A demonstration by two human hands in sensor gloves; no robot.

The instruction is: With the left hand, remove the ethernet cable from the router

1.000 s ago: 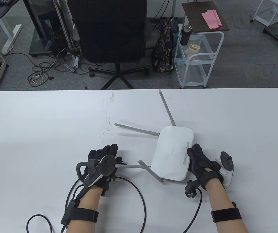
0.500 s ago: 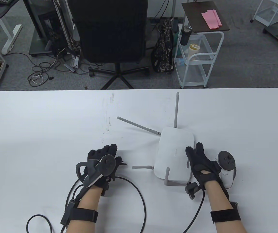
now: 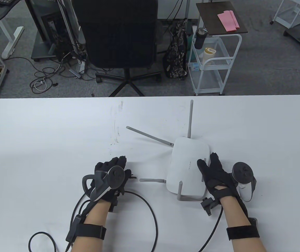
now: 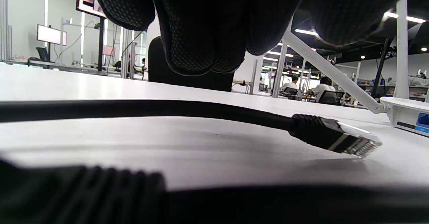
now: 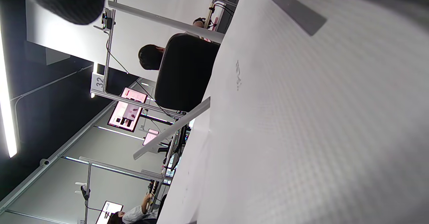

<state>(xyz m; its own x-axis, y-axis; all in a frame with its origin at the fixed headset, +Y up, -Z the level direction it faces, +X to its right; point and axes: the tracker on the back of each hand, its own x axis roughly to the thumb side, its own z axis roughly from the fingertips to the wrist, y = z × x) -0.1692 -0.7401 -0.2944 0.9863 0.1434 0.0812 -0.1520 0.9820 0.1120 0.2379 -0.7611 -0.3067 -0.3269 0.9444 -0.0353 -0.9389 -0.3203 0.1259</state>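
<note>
The white router (image 3: 185, 162) lies flat on the white table (image 3: 47, 131), right of centre, with several grey antennas spread out. The black ethernet cable (image 3: 154, 218) loops over the table; its plug (image 3: 133, 177) lies free beside my left hand (image 3: 123, 166), apart from the router. In the left wrist view the plug (image 4: 338, 140) rests on the table under my hanging fingers (image 4: 191, 43), which do not touch it, and the router (image 4: 407, 111) is to the right. My right hand (image 3: 207, 160) holds the router's right edge, thumb on top. The right wrist view shows the router's top (image 5: 318, 116) close up.
A black office chair (image 3: 118, 34) and a white wire cart (image 3: 213, 60) stand beyond the table's far edge. A black glove lead (image 3: 42, 235) curls on the table near my left forearm. One antenna (image 3: 190, 118) points toward the far edge.
My right hand turned the router so its far antenna swung from leaning left to pointing straight away, then slid a little further onto the top. My left hand and the plug stayed still.
</note>
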